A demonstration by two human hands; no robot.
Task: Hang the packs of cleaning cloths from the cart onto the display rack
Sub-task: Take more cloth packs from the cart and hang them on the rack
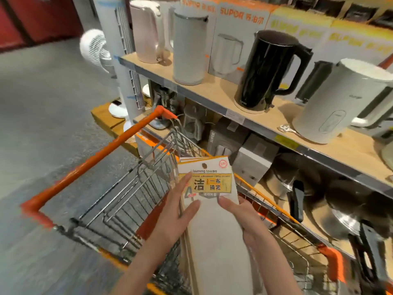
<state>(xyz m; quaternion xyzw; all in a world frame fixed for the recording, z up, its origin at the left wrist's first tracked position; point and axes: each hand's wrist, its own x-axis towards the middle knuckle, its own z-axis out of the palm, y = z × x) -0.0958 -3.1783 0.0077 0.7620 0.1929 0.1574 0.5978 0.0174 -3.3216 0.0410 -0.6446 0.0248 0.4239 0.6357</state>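
You've got the stack of flat grey cleaning-cloth packs with yellow-and-white header cards (207, 201) lifted over the orange-railed wire shopping cart (119, 201). Left hand (176, 218) lies on the front, fingers nearly straight across the card; right hand (244, 218) grips the stack's right edge, thumb on top. Display rack not visible. Judgement: keep the hang hole beyond your fingertips uncovered, and peel off one pack at a time.
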